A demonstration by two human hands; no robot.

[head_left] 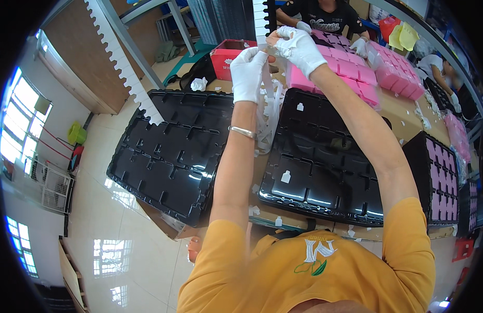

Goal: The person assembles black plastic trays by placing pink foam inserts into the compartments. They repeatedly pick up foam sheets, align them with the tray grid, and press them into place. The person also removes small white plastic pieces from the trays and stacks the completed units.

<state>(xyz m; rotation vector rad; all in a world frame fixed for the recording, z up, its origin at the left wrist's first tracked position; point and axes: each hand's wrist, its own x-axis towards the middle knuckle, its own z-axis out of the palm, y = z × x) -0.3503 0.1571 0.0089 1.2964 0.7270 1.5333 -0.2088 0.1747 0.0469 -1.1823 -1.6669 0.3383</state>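
Both of my hands wear white gloves and are raised at the lower end of a hanging white label strip [260,23] with notched edges. My left hand [249,74] is closed, pinching the strip's end, and a pale translucent ribbon [269,117] trails down beside its wrist. Closed at the fingertips, my right hand [301,50] meets the same strip from the right; exactly what lies between its fingers is partly hidden. Below my right arm lies a black plastic tray [325,156] bearing small white bottle-shaped labels [286,177]. Left of my left forearm is another black tray [173,141].
A second notched strip [119,60] hangs at left, reaching the left tray. Pink packs [351,78] and a red box [233,55] stand beyond the trays. A co-worker [327,18] sits opposite, with another person at far right. Black trays with pink pieces [443,180] stand at right.
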